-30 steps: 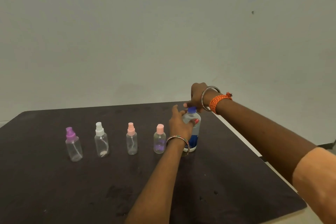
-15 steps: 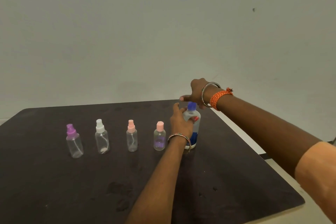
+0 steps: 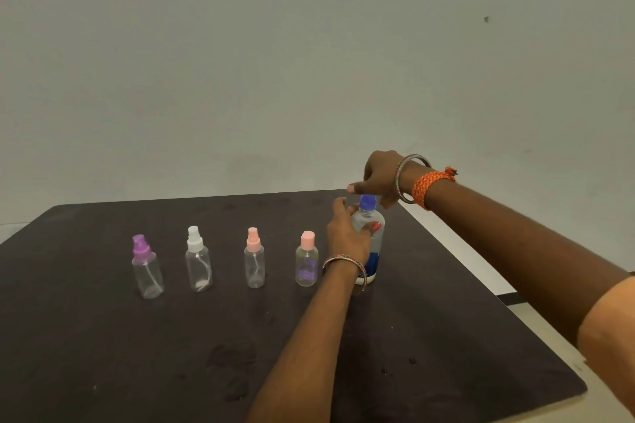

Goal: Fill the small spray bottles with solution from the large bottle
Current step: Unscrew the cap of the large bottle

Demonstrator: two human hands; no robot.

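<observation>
1. Large clear plastic bottle with blue cap and blue label (image 3: 372,240) stands upright near the far right corner of the dark matte worktop (image 3: 171,354). Blue cap (image 3: 368,201) is on.
2. Left hand (image 3: 348,233): grip wrapped round the large bottle's shoulder, thumb with red nail across the near side, fingers round the far side. Beaded bangle (image 3: 343,261) on that wrist.
3. Right hand (image 3: 379,175): hovers just above and behind the blue cap, thumb pointing left, fingers curled downward. Grip is narrow and holds nothing visible; can't tell whether a fingertip touches the cap. Metal bangle (image 3: 409,178) and orange braided wristband (image 3: 431,184) on that wrist.
4. Four small clear plastic spray bottles in a row left of the large bottle, all upright, all capped, parallel to the far edge:
   - purple-topped spray bottle (image 3: 147,268), furthest left
   - white-topped spray bottle (image 3: 198,264)
   - pink-topped spray bottle with slim nozzle (image 3: 255,263)
   - pink-capped spray bottle with purple tint at the bottom (image 3: 306,259), just beside the left wrist
5. The first three look empty, dip tubes visible inside.
6. Plain pale wall (image 3: 309,62) behind the worktop.
</observation>
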